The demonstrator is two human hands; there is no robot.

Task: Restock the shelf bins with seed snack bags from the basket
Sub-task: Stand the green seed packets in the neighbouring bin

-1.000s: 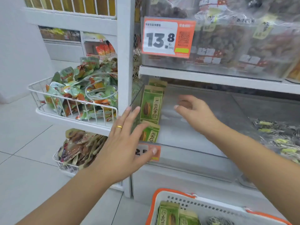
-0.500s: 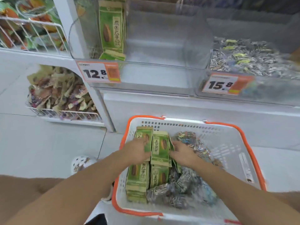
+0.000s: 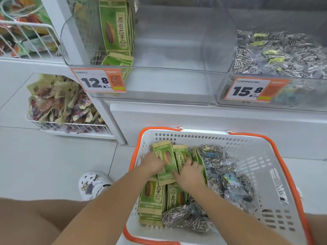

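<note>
You are reaching into the white plastic basket with orange rim (image 3: 276, 174), both hands on green paper seed bags printed 原香瓜子 (image 3: 166, 161). Your left hand (image 3: 153, 164) is gripping one upright bag; your right hand (image 3: 190, 174) is curling over its neighbours. Orange price tags are reading 12.8 (image 3: 99, 80) and 15.8 (image 3: 251, 90). Since half a second ago, the gripped bag is rising higher.

1. Tiled floor (image 3: 44, 165): bears the white basket with orange rim (image 3: 265, 138) and a white clog (image 3: 93, 184).
2. White shelf (image 3: 194, 106): carries two clear bins side by side, the left bin (image 3: 177, 82) tagged 12.8, the right bin (image 3: 300, 103) tagged 15.8.
</note>
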